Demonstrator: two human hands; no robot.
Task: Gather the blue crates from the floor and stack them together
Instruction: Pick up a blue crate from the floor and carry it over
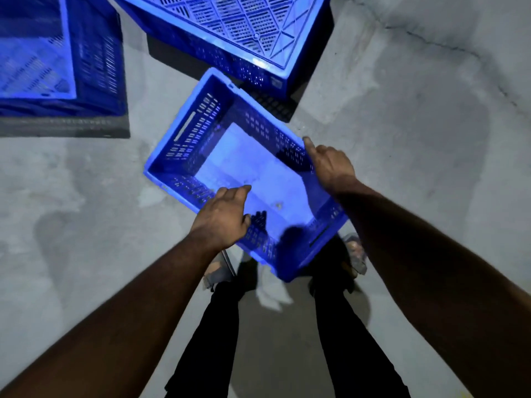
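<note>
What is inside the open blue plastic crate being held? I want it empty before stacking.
Inside the open blue plastic crate, only small specks on its floor. The left hand and right hand cover rim patches.

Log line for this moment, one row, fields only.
left hand: on near rim | right hand: on right rim | open blue perforated plastic crate: held, tilted | upturned blue crate: ahead

Bare forearms (431,254), black trousers (344,340), sandals (356,254).

hands (275,193) gripping blue crate (201,139) rims | 2 crates (253,30) beyond
</note>
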